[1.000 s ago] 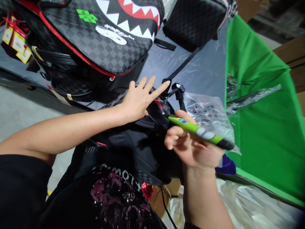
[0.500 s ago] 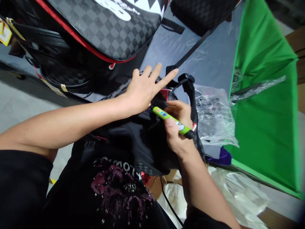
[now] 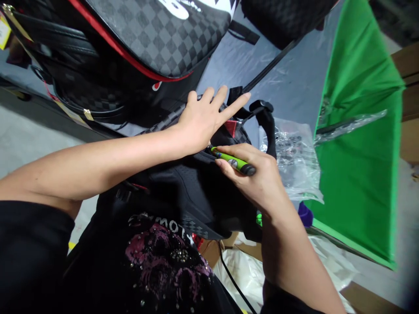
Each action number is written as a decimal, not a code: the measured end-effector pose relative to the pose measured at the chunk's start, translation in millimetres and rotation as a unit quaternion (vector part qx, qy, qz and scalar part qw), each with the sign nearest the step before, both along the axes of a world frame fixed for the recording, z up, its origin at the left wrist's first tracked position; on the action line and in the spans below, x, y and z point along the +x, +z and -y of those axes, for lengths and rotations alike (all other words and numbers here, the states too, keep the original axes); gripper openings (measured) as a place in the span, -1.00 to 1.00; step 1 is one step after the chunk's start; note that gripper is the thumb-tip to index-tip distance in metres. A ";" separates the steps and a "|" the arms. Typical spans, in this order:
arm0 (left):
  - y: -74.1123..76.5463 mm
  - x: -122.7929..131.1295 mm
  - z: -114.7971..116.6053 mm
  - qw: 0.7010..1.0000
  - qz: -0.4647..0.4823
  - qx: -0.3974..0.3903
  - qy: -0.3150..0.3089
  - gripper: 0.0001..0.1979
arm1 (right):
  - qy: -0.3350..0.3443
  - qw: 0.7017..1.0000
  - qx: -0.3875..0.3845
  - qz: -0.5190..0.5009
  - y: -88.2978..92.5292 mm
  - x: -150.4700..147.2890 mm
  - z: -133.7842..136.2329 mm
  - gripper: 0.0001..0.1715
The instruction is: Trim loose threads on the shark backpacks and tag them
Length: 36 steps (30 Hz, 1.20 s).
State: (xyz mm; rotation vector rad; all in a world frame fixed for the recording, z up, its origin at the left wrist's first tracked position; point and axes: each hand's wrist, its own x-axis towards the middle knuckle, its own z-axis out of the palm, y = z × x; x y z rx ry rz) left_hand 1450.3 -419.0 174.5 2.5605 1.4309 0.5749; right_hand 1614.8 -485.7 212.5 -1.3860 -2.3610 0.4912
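Observation:
A black bag with checkered panels (image 3: 183, 187) lies across my lap and the table edge. My left hand (image 3: 203, 120) rests on its upper part with the fingers spread. In my right hand (image 3: 253, 168) is a green tool shaped like a pen or screwdriver (image 3: 234, 162), gripped between thumb and fingers. Its tip points left, toward the base of my left hand, and is hidden there against the bag. A small red patch (image 3: 231, 127) on the bag shows just right of my left hand.
A large black checkered bag with red piping (image 3: 163, 43) stands at the upper left. Another dark bag (image 3: 284, 17) sits at the top. Clear plastic packaging (image 3: 296, 157) and a green fabric box (image 3: 360, 152) are on the right. Cardboard and white plastic lie below.
My right hand has turned over the green tool, its back now facing up, and the tool lies flatter. The whole scene has shifted slightly in view, while my left hand keeps its spread pose.

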 end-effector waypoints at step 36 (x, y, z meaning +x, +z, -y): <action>8.9 -2.2 -3.3 0.994 -0.091 -0.059 0.017 -0.06 | -0.024 0.996 0.032 0.078 -13.4 -11.9 -4.8 -0.80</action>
